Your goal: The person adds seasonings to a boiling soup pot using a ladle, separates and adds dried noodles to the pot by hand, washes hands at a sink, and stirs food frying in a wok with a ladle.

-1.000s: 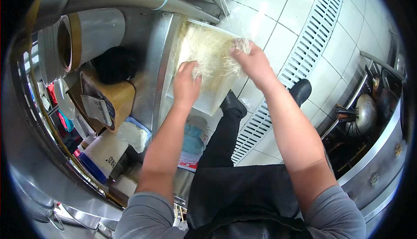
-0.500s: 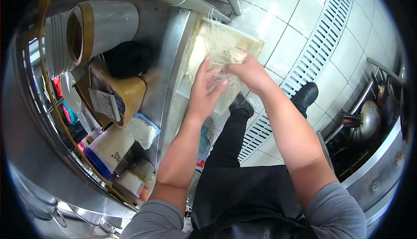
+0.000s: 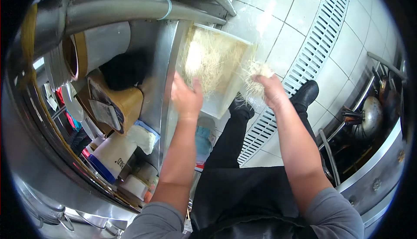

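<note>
A white tub (image 3: 226, 95) full of pale noodles (image 3: 208, 63) sits at the edge of a steel counter (image 3: 163, 61), jutting out over the tiled floor (image 3: 286, 43). The right hand (image 3: 271, 89) is just off the tub's right-hand corner, clenched around a tuft of noodles (image 3: 256, 74) whose loose ends fan out above the knuckles; how much it grips is hidden inside the fist. The left hand (image 3: 186, 95) is at the tub's near left side, against the counter edge, fingers spread and blurred by motion, so I cannot tell whether it touches the tub's rim or holds any strands. Left of the tub, on the counter, lie a black bundle (image 3: 124, 69) too dark to make out, a brown box (image 3: 117, 102) with a label that cannot be read, and a big roll (image 3: 93, 48) lying on its side, its far end cut off by a steel pipe (image 3: 130, 6) running above. Below the tub, dark trouser legs end in black shoes (image 3: 306, 93) beside a long floor grate (image 3: 317, 30). To the far right of the tub, a ladle (image 3: 369, 115) rests on a stove that the picture's dark rim partly swallows.
</note>
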Available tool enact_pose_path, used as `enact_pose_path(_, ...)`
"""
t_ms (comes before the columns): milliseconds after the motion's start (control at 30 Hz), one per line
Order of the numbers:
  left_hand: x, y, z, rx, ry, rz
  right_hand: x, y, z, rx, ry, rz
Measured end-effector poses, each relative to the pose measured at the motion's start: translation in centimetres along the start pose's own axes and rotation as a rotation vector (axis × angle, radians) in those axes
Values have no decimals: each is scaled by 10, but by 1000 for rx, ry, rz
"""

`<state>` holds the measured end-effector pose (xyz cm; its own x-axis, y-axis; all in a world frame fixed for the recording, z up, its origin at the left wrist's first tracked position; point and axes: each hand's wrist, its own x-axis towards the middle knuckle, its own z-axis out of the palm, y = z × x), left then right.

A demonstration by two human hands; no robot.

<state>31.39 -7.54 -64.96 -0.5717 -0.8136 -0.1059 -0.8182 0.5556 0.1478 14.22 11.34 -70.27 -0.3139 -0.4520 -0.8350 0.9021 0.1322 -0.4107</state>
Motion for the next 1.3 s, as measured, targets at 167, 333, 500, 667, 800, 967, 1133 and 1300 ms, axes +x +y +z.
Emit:
enact_pose_path(167, 16, -11, 1, -25, -170, -379, 4, 6, 24, 125, -42, 36)
enact_pose_path(333, 12, -23, 6, 1, -31, -241, 39, 20, 83, 232, -224, -8)
enact_pose_path(500, 14, -15, -6, -64, -243, -332, 72, 29, 126, 125, -271, -3)
enact_pose_path(667, -13, 16, -19, -8, -97, -37, 10, -18, 64, 304, -189, 23)
enact_pose_path(800, -37, 84, -55, -119, -157, 154, -80, -94, -56, 345, -215, -87)
enact_pose_path(967, -32, 145, -146, -286, -459, 241, -247, -253, -153, 291, -390, -472)
enact_pose_path(1133, -20, 141, -226, -18, -583, 356, -427, -394, -173, 458, -23, -749)
enact_pose_path(1300, -21, 130, -284, 30, -595, 160, -581, -498, -231, 421, -52, -1104)
